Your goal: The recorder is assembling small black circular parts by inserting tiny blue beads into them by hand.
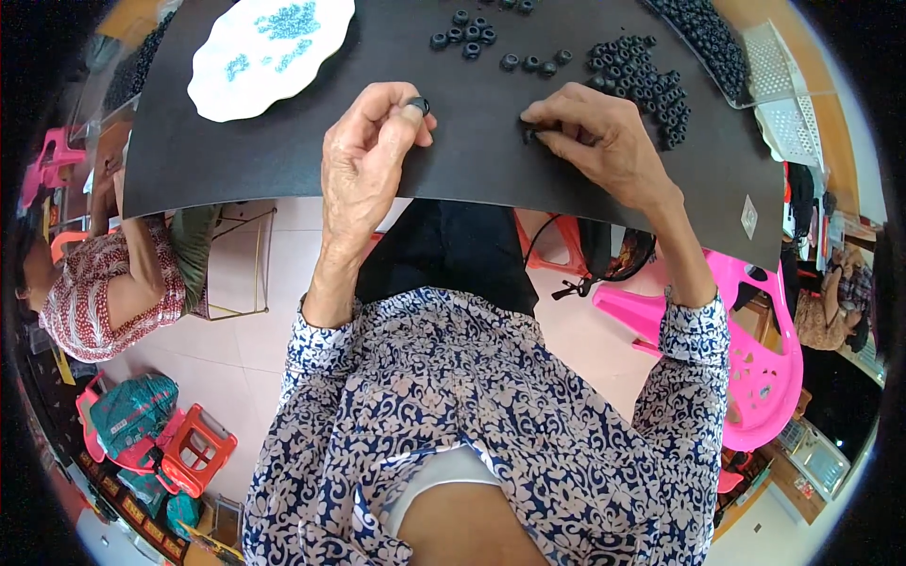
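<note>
Head view: hands (363, 156) (612, 141) pinch small black pieces (421, 105) (528, 136).

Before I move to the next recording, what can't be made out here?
All in the head view:
Left hand: far side of its black ring, hidden by that hand.
Right hand: shape of its black piece, partly covered by fingertips.
White scalloped plate: far rim, cut off by the picture's upper edge.
Blue beads: too small to count.

passage between left hand (366, 156) and right hand (612, 141), white plate (255, 99) blocking left, black ring pile (651, 91) blocking right
</note>
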`<state>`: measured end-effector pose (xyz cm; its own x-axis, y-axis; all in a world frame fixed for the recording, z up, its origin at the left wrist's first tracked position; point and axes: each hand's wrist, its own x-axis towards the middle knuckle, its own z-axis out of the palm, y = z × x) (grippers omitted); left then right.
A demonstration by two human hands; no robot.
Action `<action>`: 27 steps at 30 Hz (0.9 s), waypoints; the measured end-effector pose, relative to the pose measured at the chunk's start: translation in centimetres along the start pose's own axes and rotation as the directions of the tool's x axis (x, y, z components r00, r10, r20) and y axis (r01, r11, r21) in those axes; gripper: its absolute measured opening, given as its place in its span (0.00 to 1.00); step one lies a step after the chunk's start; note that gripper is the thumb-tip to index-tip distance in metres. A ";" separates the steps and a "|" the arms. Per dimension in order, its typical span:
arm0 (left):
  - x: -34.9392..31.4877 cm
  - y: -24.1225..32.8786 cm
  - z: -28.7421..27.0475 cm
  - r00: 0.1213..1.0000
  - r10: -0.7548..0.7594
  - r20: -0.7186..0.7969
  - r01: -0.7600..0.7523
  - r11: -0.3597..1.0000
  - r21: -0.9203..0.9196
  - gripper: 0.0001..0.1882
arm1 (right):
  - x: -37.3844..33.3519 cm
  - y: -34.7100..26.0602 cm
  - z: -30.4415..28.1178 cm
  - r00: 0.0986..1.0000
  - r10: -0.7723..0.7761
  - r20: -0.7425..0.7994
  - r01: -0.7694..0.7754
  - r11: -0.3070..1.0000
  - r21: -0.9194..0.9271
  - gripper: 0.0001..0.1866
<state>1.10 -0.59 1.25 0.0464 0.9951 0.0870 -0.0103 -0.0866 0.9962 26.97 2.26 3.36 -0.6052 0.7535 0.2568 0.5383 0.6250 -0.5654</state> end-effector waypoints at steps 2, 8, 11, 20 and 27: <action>-0.1 -0.2 -0.1 1.000 0.017 0.000 -0.017 1.000 0.016 0.09 | 0.3 -1.0 -0.3 0.991 0.134 0.028 -0.135 0.990 0.048 0.14; 0.0 -0.4 -0.2 0.999 0.036 0.004 -0.036 0.999 0.034 0.08 | 1.0 -0.1 -0.4 0.992 -0.081 0.093 0.078 0.996 0.040 0.14; 0.0 -0.4 -0.1 0.999 0.044 0.002 -0.044 0.999 0.030 0.08 | 1.2 0.3 -0.6 0.984 -0.065 0.165 0.061 0.998 0.032 0.12; 0.2 -0.2 -0.2 0.999 0.032 0.004 -0.032 0.998 0.057 0.08 | 0.9 -0.6 0.5 0.996 0.077 0.043 -0.081 0.994 0.077 0.09; 0.1 0.1 -0.1 1.000 0.022 0.018 -0.022 1.000 0.019 0.08 | 1.4 -2.4 2.8 0.959 0.284 -0.026 -0.268 0.930 0.251 0.10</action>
<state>0.96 -0.45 1.38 0.0644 0.9920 0.1086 0.0077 -0.1093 0.9940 23.15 1.19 2.86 -0.4126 0.9048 0.1059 0.5157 0.3278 -0.7916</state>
